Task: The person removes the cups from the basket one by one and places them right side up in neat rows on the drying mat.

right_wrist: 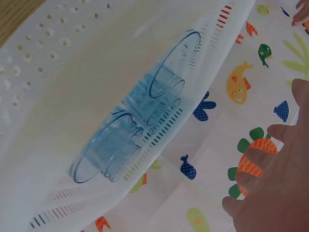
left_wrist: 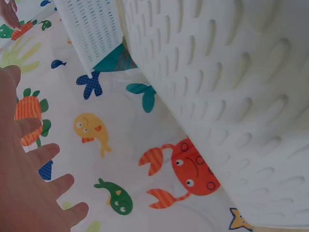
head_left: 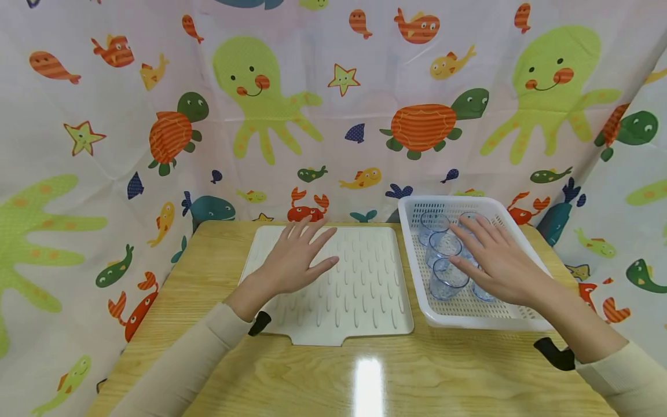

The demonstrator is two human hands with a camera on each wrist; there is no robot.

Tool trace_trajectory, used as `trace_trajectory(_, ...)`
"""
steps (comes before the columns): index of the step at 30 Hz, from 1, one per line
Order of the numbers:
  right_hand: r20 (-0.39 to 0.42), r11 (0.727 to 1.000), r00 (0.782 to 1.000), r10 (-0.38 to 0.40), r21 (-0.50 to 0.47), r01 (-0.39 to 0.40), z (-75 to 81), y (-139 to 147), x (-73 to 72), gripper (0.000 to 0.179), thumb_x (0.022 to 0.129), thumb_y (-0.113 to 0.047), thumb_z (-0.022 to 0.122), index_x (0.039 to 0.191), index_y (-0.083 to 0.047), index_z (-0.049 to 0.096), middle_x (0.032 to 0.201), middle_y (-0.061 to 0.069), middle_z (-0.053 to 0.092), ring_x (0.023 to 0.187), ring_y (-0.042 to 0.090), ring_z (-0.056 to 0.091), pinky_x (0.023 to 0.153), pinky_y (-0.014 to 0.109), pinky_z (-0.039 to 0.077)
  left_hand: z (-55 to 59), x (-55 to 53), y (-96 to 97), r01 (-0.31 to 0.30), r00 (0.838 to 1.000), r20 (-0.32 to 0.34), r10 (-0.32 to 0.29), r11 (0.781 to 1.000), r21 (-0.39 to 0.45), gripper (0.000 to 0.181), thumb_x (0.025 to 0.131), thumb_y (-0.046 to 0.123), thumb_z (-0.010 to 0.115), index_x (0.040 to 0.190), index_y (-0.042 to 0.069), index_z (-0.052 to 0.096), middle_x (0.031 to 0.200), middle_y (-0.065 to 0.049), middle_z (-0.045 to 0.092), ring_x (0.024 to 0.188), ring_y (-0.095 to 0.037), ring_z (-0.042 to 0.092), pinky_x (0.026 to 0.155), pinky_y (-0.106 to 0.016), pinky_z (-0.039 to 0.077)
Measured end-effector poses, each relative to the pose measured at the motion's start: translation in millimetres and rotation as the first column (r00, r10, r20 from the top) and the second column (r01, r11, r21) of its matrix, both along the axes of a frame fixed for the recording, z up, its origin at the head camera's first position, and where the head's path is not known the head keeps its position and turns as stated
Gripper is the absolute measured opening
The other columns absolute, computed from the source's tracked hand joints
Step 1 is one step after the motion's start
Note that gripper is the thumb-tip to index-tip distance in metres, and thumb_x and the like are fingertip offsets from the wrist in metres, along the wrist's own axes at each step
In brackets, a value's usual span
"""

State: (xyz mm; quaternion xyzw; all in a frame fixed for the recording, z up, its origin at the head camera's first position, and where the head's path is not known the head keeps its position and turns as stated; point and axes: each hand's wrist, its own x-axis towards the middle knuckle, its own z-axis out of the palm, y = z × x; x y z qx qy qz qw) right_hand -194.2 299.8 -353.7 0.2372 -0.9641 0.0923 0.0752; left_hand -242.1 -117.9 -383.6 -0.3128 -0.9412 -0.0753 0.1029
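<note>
"White plastic first: how much can you see of that slotted, rectangular basket (head_left: 484,322)?"

"From my remote seat, it fills the right side of the head view, with clear, bluish, round-rimmed tumblers (head_left: 448,284) standing inside. I can't give a firm count. The right hand (head_left: 500,266) lies across my line of sight and covers some of them, and in the right wrist view they overlap near the centre."

"Is that hand gripping one?"

"No, its fingers are long and spread, with nothing held. Whether a fingertip touches a rim in the head view, I can't tell. My right wrist camera puts the hand at the right edge, cropped, apart from the tumblers."

"And the left hand (head_left: 294,263)?"

"Fingers fanned straight, thumb out wide, nothing in its hold. I see it over the cream-white flat tray with raised oblong ridges (head_left: 359,284), at the centre of the head view, and it hides part of the tray's left side. My left wrist camera cuts the tray off at the top and right."

"What about the edges?"

"Beige sleeves (head_left: 195,347) run out at the bottom and lower right. Each wrist has a curved black piece (head_left: 554,354); I can't make out what it is. Pale wooden tabletop (head_left: 292,382) continues past the bottom edge."
</note>
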Motion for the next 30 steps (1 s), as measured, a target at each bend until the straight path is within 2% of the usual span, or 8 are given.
trace_trajectory(4, -0.029, 1.0, 1.0, 0.007, -0.011, -0.008, -4.7, 6, 4.7, 0.072, 0.104, -0.044, 0.057, 0.163, -0.013, 0.029, 0.168, 0.018, 0.023, 0.155, 0.044, 0.011, 0.126, 0.054, 0.0, -6.6, 5.2, -9.1, -0.018, 1.0, 0.012, 0.018, 1.0, 0.004, 0.067, 0.104, 0.058, 0.045, 0.16, 0.021, 0.039, 0.167, -0.007, 0.029, 0.154, -0.039, 0.021, 0.121, -0.064, 0.017)
trace_trajectory(9, -0.039, 0.999, 0.999, 0.006, -0.047, -0.008, -9.4, 10, 9.8, 0.077, 0.101, -0.043, 0.063, 0.163, -0.014, 0.028, 0.167, 0.018, 0.024, 0.152, 0.048, 0.02, 0.121, 0.066, 0.013, -14.0, 10.3, -19.6, -0.044, 0.999, 0.016, 0.044, 0.999, 0.002, 0.067, 0.104, 0.058, 0.045, 0.16, 0.021, 0.038, 0.167, -0.008, 0.029, 0.154, -0.038, 0.02, 0.121, -0.064, 0.018)
trace_trajectory(15, 0.011, 0.992, 0.999, -0.033, -0.125, 0.034, -15.0, 13, 13.7, 0.083, 0.098, -0.044, 0.068, 0.162, -0.011, 0.028, 0.164, 0.02, 0.029, 0.147, 0.048, 0.029, 0.112, 0.071, 0.028, -22.2, 13.8, -31.9, -0.057, 0.998, 0.018, 0.057, 0.998, 0.015, 0.067, 0.104, 0.057, 0.047, 0.158, 0.02, 0.041, 0.166, -0.009, 0.032, 0.153, -0.04, 0.024, 0.12, -0.065, 0.02)
trace_trajectory(22, 0.072, 0.981, 0.996, -0.054, -0.183, 0.066, -23.0, 16, 16.0, 0.09, 0.095, -0.045, 0.072, 0.159, 0.0, 0.028, 0.16, 0.025, 0.032, 0.143, 0.05, 0.034, 0.106, 0.072, 0.035, -30.6, 21.8, -44.4, -0.07, 0.997, 0.039, 0.068, 0.996, 0.046, 0.066, 0.103, 0.056, 0.05, 0.157, 0.018, 0.043, 0.164, -0.011, 0.034, 0.151, -0.043, 0.027, 0.118, -0.067, 0.02)
trace_trajectory(30, 0.109, 0.97, 0.992, -0.065, -0.225, 0.088, -30.0, 14, 17.4, 0.09, 0.095, -0.041, 0.073, 0.158, 0.002, 0.026, 0.159, 0.027, 0.031, 0.14, 0.052, 0.038, 0.105, 0.072, 0.036, -41.8, 25.7, -54.7, -0.091, 0.995, 0.036, 0.09, 0.994, 0.052, 0.066, 0.102, 0.054, 0.053, 0.156, 0.017, 0.045, 0.162, -0.012, 0.037, 0.149, -0.044, 0.03, 0.117, -0.068, 0.023)
